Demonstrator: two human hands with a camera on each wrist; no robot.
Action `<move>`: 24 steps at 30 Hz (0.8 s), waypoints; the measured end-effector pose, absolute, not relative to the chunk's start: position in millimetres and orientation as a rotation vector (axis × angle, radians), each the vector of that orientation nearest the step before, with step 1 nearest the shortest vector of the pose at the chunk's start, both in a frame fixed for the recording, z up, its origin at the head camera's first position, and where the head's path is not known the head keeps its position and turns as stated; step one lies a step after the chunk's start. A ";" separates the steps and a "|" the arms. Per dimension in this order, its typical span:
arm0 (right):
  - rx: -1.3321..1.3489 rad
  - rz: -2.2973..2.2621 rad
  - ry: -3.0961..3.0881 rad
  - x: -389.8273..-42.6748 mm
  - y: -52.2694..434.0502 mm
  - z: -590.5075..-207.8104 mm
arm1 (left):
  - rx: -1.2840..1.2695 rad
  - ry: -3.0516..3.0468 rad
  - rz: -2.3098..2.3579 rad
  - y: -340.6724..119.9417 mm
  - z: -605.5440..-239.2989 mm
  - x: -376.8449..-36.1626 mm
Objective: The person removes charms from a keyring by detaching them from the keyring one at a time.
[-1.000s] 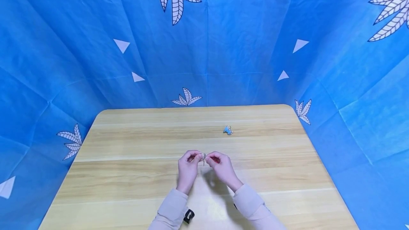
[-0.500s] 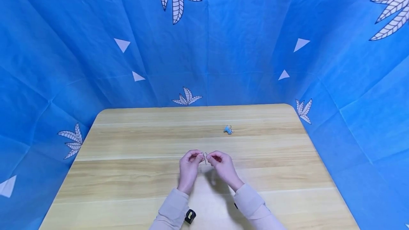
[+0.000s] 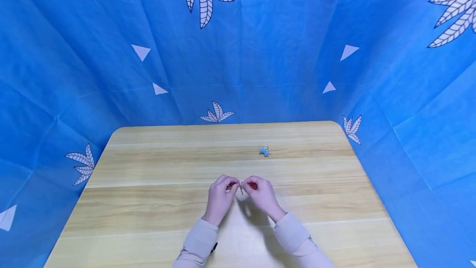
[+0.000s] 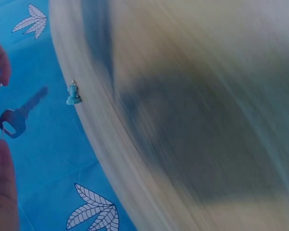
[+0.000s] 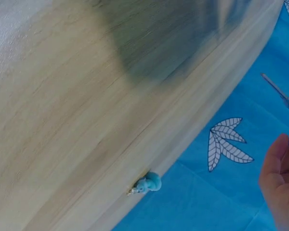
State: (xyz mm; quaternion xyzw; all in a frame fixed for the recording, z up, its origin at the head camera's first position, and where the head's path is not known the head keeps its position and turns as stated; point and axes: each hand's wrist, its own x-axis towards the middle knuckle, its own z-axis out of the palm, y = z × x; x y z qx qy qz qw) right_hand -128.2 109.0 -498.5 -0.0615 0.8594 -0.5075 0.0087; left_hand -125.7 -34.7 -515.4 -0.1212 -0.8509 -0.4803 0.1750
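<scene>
A key (image 4: 17, 118) is pinched between the left hand (image 3: 220, 198) and the right hand (image 3: 262, 197), held just above the tabletop (image 3: 148, 202) near the middle of its near half. A small blue charm (image 3: 265, 151) lies well apart toward the far edge, unobstructed. A blue leaf-printed cloth (image 3: 282, 44) surrounds the table.

Both hands (image 3: 241, 195) raised, fingertips pinched together

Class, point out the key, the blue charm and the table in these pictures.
key (image 4: 12, 122): left wrist view, on its head.
blue charm (image 3: 265, 151): head view, on its body.
table (image 3: 148, 202): head view, on bare wood left of the hands.
</scene>
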 end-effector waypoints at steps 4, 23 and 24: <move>-0.234 -1.593 2.671 -127.8 107.4 -498.3 | -0.391 -2.395 -1.291 -34.8 -517.7 -126.9; -0.165 -1.655 2.616 -127.4 106.4 -498.0 | -0.368 -2.280 -1.385 -35.5 -523.6 -126.5; -0.166 -1.658 2.616 -127.5 106.6 -498.5 | -0.365 -2.278 -1.390 -35.3 -523.9 -126.3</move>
